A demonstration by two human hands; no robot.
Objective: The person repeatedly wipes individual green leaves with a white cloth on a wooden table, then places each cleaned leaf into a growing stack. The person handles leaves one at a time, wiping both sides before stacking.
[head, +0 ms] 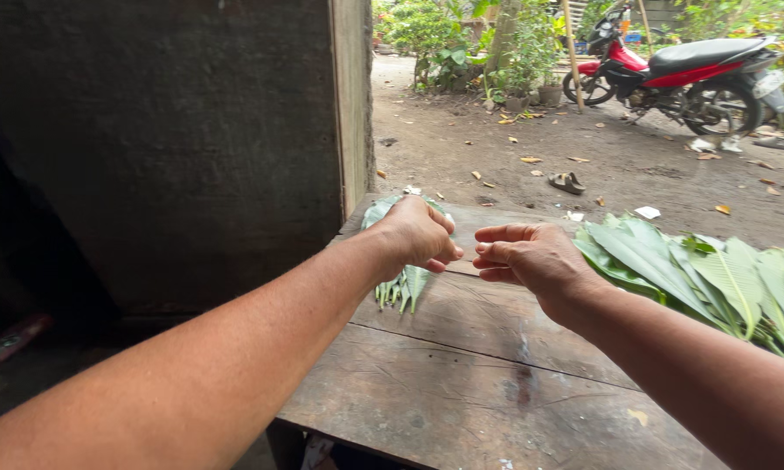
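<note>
A: Where do we find the bundle [401, 283] relative to our hands?

B: We see it on the wooden surface [462, 383], at the far left edge, directly under our left hand [418, 233]. Its stems point toward us and fan out just below the knuckles; the leaf tips run away from us, past the wrist, toward the wall [166, 139]. So the long axis lies near-to-far, roughly in line with the left forearm.

A: State of the left grip?

B: Clenched, fingers curled down over the bundle. We judge that it is grasping the leaves, though the contact itself is hidden beneath the hand.

A: And the right hand [527, 257]?

B: It hangs just right of the left, fingers bent loosely, fingertips nearly meeting those of the left hand. We cannot tell whether anything thin is pinched between them; no leaf shows in that grip.

A: Which hand is nearer the bundle?

B: The left, which lies on it. The right is just beside it, above bare wood.

A: Anything else on the surface?

B: A loose pile of broad leaves [705, 278] at the far right, well apart from the bundle, behind our right forearm.
</note>
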